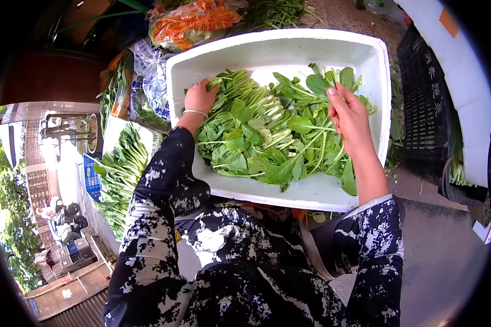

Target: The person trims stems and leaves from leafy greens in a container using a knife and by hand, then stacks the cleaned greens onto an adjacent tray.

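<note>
A white foam box (278, 37) holds loose leafy greens (248, 139) with pale stems, piled across its left and middle. At the box's left side, my left hand (200, 100) has its fingers curled round the stems at the edge of the pile. A pale bracelet circles that wrist. Over the right part of the box, my right hand (350, 117) pinches a leafy green between thumb and fingers. Its broad leaf (317, 84) sticks out to the left of the thumb. More loose leaves and stems lie under and around this hand.
An orange-printed plastic bag (193, 23) and clear bagged goods (149, 82) sit beyond the box's left corner. Bundled greens (123, 177) lie to the left, near a blue crate (91, 177). A black crate (424, 92) stands at right. A scooter (64, 218) is farther left.
</note>
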The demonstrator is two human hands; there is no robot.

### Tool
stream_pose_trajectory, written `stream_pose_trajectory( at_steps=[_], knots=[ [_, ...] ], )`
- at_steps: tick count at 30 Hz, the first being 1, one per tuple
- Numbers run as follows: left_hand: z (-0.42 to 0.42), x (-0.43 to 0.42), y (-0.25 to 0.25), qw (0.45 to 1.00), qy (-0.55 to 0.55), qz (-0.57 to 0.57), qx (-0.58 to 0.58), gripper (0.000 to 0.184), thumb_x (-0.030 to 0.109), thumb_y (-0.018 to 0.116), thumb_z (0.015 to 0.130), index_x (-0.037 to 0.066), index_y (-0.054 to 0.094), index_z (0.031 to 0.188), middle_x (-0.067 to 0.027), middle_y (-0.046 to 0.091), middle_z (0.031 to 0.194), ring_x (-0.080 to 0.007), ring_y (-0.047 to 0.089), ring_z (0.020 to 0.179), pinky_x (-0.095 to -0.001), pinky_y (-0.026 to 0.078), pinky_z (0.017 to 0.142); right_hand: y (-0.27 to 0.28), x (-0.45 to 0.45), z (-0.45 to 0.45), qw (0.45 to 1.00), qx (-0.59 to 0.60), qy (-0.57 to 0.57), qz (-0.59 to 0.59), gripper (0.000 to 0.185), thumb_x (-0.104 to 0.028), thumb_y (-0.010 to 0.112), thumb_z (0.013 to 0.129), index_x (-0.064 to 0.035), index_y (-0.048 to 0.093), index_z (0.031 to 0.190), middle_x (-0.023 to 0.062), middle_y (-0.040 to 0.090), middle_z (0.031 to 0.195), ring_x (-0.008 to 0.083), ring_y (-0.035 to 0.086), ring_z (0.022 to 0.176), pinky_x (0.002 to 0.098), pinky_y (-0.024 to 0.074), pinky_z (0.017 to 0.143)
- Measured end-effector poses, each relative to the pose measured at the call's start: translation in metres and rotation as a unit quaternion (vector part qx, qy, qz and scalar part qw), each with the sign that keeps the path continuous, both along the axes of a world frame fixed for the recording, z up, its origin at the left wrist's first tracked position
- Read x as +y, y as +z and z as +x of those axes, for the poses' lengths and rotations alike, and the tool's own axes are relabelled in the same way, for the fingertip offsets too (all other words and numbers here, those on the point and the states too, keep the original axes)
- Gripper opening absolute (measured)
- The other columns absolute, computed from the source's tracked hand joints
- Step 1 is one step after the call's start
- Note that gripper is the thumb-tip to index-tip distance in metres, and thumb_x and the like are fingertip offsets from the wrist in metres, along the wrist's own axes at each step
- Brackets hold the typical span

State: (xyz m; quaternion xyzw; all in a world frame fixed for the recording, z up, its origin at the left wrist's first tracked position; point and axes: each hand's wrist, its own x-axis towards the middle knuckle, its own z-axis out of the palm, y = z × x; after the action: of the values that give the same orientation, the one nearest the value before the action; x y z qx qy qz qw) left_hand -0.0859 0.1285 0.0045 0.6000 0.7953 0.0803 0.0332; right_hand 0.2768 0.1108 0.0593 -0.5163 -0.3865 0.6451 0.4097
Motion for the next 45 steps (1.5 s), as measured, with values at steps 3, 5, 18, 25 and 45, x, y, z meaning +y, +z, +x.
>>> stream_pose_trajectory(
  at_steps=[3,5,18,25,45],
  knots=[
    [-0.009,0.033,-0.024,0.999,-0.034,-0.039,-0.011,0.063,0.056,0.063,0.07,0.001,0.061,0.099,-0.0183,0.062,0.097,-0.0319,0.059,0.091,-0.0404,0.046,0.08,-0.006,0.004,-0.002,0.999,-0.035,0.019,-0.017,0.058,-0.034,0.062,0.083,0.0059,0.046,0.122,-0.0023,0.047,0.063,0.0038,0.043,0.058,0.0175,0.0331,0.051],
    [-0.003,0.047,-0.029,0.995,-0.014,-0.1,-0.007,0.071,0.059,0.061,0.07,0.0,0.055,0.109,-0.019,0.058,0.106,-0.032,0.056,0.099,-0.0389,0.044,0.085,-0.011,0.006,-0.003,0.998,-0.046,0.023,-0.025,0.055,-0.033,0.062,0.084,0.0059,0.047,0.12,-0.0026,0.047,0.064,0.0038,0.043,0.058,0.0174,0.0331,0.051],
    [-0.035,0.076,-0.047,0.86,0.025,-0.499,-0.106,0.101,0.067,0.069,0.049,-0.006,0.051,0.117,-0.0235,0.045,0.126,-0.0339,0.044,0.118,-0.0389,0.034,0.097,-0.028,0.007,-0.013,0.997,-0.066,0.041,-0.027,0.038,-0.027,0.059,0.086,0.0045,0.057,0.107,-0.0028,0.05,0.07,0.0054,0.044,0.062,0.0187,0.0363,0.057],
    [-0.021,0.04,-0.017,0.878,-0.012,-0.452,-0.158,0.09,0.058,0.074,0.052,-0.001,0.054,0.117,-0.0203,0.051,0.121,-0.0309,0.047,0.114,-0.0364,0.035,0.097,-0.031,0.005,-0.016,0.996,-0.074,0.05,-0.027,0.034,-0.027,0.057,0.087,0.0025,0.06,0.102,-0.0032,0.05,0.069,0.0054,0.044,0.062,0.0192,0.0363,0.057],
    [0.103,-0.176,-0.018,0.959,-0.201,-0.096,0.175,0.056,0.002,0.042,0.078,0.007,0.033,0.133,-0.0209,0.016,0.143,-0.0406,0.019,0.131,-0.0277,0.055,0.065,-0.063,-0.015,-0.027,0.987,-0.113,0.111,-0.011,0.029,-0.026,0.059,0.084,0.001,0.061,0.094,-0.0014,0.056,0.072,0.0064,0.047,0.06,0.0202,0.0385,0.057]
  ],
)
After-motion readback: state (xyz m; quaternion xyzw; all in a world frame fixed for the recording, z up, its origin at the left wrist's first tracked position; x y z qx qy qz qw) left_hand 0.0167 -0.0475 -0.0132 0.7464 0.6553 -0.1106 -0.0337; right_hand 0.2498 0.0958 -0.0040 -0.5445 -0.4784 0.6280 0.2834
